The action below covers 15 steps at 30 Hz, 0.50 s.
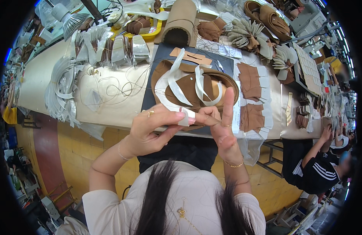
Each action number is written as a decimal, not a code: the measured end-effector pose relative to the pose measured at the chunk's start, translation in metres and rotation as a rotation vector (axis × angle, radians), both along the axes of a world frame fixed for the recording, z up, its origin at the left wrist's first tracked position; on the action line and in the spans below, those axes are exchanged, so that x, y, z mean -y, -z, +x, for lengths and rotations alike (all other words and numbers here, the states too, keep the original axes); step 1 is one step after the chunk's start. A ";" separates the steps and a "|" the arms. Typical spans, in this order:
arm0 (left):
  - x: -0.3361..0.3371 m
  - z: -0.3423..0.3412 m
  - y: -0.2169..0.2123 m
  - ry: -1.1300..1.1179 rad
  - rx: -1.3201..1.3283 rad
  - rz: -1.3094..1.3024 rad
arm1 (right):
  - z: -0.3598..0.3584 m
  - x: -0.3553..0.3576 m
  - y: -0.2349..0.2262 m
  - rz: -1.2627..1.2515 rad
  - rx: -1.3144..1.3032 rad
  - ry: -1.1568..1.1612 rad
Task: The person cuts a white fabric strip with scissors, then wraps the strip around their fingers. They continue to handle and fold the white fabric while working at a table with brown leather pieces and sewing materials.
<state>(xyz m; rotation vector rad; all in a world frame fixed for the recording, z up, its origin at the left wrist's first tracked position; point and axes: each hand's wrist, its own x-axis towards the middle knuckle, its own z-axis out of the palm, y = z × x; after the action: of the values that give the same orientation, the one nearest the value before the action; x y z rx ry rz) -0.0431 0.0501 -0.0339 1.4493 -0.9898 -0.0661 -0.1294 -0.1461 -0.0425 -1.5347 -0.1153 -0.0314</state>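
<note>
The hands (185,125) cover the white strip's (165,84) near end; the co-worker (320,168) is cut off at right

Counted in view: two hands of the wearer, the left hand (149,131) and the right hand (222,127), together pinching one white strip (185,116); one desk (110,105); one dark mat (157,78); one cardboard roll (180,21); one yellow tray (151,34); one lamp (69,19). Two stacks of brown cut pieces backed with white (251,80) (252,116) lie at the mat's right edge. One further person (318,164) is present at lower right; the fanned pale pieces are too many to count.
</note>
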 end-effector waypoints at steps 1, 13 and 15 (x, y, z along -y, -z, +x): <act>0.000 0.001 0.003 0.076 0.080 -0.031 | 0.001 0.000 0.002 -0.019 0.022 0.036; -0.003 -0.004 -0.005 0.049 -0.824 0.115 | 0.008 0.004 0.003 0.075 0.143 -0.101; -0.003 0.001 -0.010 0.010 -0.653 0.201 | 0.007 0.004 0.004 0.074 0.147 -0.101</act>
<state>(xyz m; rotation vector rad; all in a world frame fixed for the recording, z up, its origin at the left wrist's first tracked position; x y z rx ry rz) -0.0421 0.0531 -0.0237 1.4598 -0.4594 -0.6211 -0.1222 -0.1498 -0.0463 -1.4506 -0.3051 -0.0676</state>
